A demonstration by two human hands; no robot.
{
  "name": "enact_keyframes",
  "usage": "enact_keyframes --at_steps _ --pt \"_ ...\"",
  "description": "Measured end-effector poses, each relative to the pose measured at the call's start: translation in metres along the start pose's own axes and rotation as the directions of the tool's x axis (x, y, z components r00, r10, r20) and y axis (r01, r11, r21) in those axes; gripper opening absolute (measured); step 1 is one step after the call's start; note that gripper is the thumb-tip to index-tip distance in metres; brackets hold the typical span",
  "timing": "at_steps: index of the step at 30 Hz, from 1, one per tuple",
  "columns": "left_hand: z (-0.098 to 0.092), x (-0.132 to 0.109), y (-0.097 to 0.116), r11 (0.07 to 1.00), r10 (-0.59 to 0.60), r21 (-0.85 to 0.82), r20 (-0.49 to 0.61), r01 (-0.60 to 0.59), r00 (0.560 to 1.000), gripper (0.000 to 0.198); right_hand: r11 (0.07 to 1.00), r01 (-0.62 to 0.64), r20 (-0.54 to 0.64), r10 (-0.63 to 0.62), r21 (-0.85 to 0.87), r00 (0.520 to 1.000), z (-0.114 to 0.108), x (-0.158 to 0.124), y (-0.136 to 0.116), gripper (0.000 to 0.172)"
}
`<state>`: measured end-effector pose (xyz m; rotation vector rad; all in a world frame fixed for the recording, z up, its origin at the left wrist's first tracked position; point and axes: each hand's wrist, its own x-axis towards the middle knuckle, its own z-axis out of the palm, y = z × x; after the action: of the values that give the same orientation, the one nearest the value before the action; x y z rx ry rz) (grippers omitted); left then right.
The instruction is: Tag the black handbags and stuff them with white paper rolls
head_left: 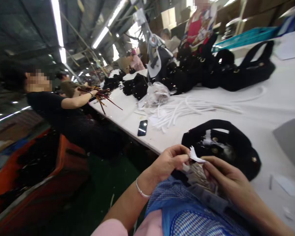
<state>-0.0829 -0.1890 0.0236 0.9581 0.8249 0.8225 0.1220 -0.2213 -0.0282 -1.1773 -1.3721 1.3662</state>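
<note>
Between my two hands, in front of my body, is a small white piece (196, 156) with a jagged edge; whether it is paper or cloth I cannot tell. My left hand (170, 161) pinches it between thumb and forefinger. Fingers of my right hand (225, 173) are closed on its other end. Below the fingers, pale crumpled material (201, 175) shows, partly hidden by my right hand. Just beyond my hands a black bag (244, 149) with a wide handle lies on the white table (267, 108), with white and clear material in its opening.
A phone (142, 127), white flexible rods (186, 109) and a clear plastic bag (157, 93) lie on the table. Several black bags (236, 77) line its far side, near a teal crate (248, 36). At left, a co-worker (54, 105) holds brown straps beside an orange bin (61, 157).
</note>
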Motion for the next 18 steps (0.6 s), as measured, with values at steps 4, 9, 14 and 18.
enact_keyframes --at_steps 4,9,14,18 --pt "-0.007 0.005 0.0 0.992 -0.061 -0.111 0.03 0.064 0.998 0.024 0.936 -0.152 0.065 0.139 0.318 0.988 0.014 -0.005 -0.007 0.044" --pt "-0.011 0.006 -0.006 0.999 0.032 -0.042 -0.002 -0.032 0.999 0.029 0.888 -0.186 0.075 0.171 0.42 0.982 0.027 -0.011 -0.007 0.039" --pt "-0.013 0.008 -0.011 0.996 -0.004 -0.085 0.018 0.005 1.0 0.036 0.982 -0.073 -0.07 0.086 0.174 0.994 0.034 -0.011 -0.015 0.037" --pt "-0.015 0.007 -0.013 0.993 -0.034 -0.112 0.012 0.035 0.999 0.042 0.957 0.133 -0.241 -0.197 -0.257 0.95 0.036 -0.013 -0.009 0.024"
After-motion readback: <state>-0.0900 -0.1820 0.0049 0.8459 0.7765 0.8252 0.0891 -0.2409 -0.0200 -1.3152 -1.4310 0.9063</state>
